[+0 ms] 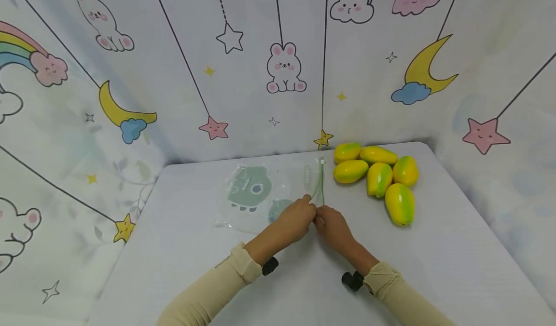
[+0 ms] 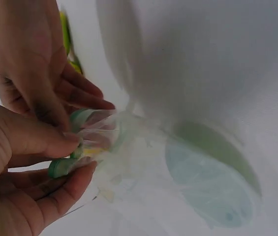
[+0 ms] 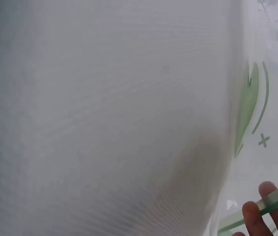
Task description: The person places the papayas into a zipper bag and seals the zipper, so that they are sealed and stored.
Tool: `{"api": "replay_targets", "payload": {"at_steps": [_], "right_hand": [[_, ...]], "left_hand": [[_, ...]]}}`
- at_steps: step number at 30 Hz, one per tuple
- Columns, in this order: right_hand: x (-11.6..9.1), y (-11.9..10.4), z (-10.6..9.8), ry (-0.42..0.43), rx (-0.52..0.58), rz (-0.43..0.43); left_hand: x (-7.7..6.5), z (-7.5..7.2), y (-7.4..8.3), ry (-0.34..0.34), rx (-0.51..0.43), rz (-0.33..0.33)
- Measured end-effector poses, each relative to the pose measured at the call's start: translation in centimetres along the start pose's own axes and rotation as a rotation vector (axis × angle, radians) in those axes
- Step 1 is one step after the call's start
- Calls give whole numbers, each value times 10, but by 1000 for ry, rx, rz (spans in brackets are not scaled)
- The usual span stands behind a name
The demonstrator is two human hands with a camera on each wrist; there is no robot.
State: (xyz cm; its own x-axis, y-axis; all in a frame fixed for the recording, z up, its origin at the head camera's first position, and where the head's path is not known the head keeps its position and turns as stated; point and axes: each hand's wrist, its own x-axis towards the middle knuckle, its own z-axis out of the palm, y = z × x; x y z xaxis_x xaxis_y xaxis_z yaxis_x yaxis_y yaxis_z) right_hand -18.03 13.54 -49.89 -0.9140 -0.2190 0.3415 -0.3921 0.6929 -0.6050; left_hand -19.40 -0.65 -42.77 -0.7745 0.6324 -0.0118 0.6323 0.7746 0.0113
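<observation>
A clear plastic zip bag point(image 1: 252, 187) with pale green cartoon prints lies flat on the table, its green zip edge point(image 1: 320, 179) on the right with a small white slider at the far end. My left hand point(image 1: 297, 217) pinches the near end of that edge; in the left wrist view, thumb and fingers close on the green strip. Right beside it, my right hand point(image 1: 335, 227) grips the same edge, fingers behind the plastic. Across those fingers point(image 3: 253, 216) runs the green strip in the right wrist view. Between the hands the bag's mouth bunches into folds.
Several yellow-green mango-like fruits point(image 1: 380, 179) sit in a cluster at the table's back right, to the right of the bag. Behind the white table point(image 1: 173, 249) hangs a cloth backdrop point(image 1: 243, 89) printed with rabbits, stars and moons.
</observation>
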Motion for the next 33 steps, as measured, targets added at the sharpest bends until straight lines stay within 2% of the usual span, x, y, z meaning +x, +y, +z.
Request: {"api": "replay_targets", "payload": {"at_steps": [3,6,9,12,14,17,21,25,29,33], "right_hand": [[-1,2,-3,-7,68,-4],[-1,1,-6,-104,101,-6],[1,-4,-16,-239,24,-33],[10,-11,-32,-346,-87,-114],[19,-13,-42,-414,-110,-143],[30,-11,-51,-535,-46,-104],[37,2,-49,-663,9,19],[40,13,-38,-670,-98,67],[44,18,-32,-623,-231,40],[43,23,-29,-596,-252,17]], "left_hand": [[1,1,-3,-5,37,-1],[0,-1,-9,-13,72,-27],[-1,-8,-14,2,95,-23],[-1,-16,-17,38,133,12],[0,-20,-18,64,151,30],[2,-26,-20,82,156,19],[2,-37,-25,93,135,-28],[1,-50,-32,114,115,-68],[1,-67,-43,93,115,-123],[-2,-86,-49,93,141,-191]]}}
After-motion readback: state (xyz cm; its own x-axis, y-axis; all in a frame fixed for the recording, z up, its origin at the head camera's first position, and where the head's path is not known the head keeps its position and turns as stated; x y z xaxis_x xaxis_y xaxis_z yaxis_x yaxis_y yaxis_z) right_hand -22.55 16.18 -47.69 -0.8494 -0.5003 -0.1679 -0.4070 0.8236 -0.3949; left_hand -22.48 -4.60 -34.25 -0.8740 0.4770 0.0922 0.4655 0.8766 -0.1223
